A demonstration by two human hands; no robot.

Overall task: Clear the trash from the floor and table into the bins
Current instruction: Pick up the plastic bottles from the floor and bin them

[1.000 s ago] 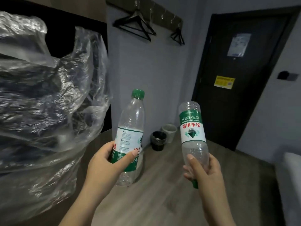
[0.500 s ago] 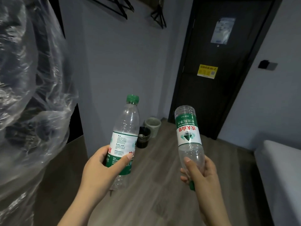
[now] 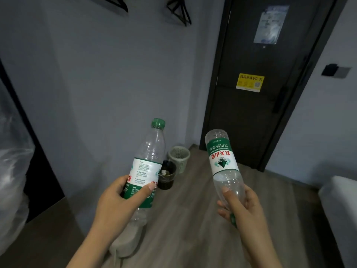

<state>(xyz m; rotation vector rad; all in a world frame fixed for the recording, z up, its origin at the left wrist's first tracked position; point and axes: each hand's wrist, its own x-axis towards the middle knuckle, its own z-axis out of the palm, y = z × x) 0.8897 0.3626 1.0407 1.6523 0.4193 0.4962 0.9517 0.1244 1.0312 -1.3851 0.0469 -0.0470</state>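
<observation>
Clear plastic sheeting (image 3: pixel 11 171) bulges in at the far left, in front of a dark opening. On the grey wall (image 3: pixel 96 84) above, the lower ends of black hangers (image 3: pixel 179 12) show at the top edge.

The left hand (image 3: pixel 117 202) grips the capped bottle (image 3: pixel 148 163) round its lower label, thumb across the front and fingers wrapped behind. This bottle stands almost upright in the air, tilted slightly right, green cap (image 3: pixel 158 123) on top, and looks empty. Below the hand a pale, blurred shape like a shoe (image 3: pixel 125 242) lies on the wooden floor (image 3: pixel 183 219).

Past that bottle, two bins stand on the floor by the wall, near the door corner. The black bin (image 3: pixel 167 177) is nearer and holds some scraps. The pale bin (image 3: pixel 178 158), with a slotted wall, sits just behind it, very close; I cannot tell if they touch.

The right hand (image 3: pixel 241 207) grips the upturned bottle (image 3: pixel 222 161) near its neck, thumb laid along the clear body. The base points up and left, the label reads upside down, and a bit of green shows under the palm. The two bottles are held apart, both well short of the bins.

Behind is a dark door (image 3: pixel 251 122) with a yellow sticker (image 3: pixel 249 82) and a paper notice (image 3: pixel 271 24). A wall switch (image 3: pixel 335 70) is to its right, and a white padded edge (image 3: pixel 340 200) enters at lower right.
</observation>
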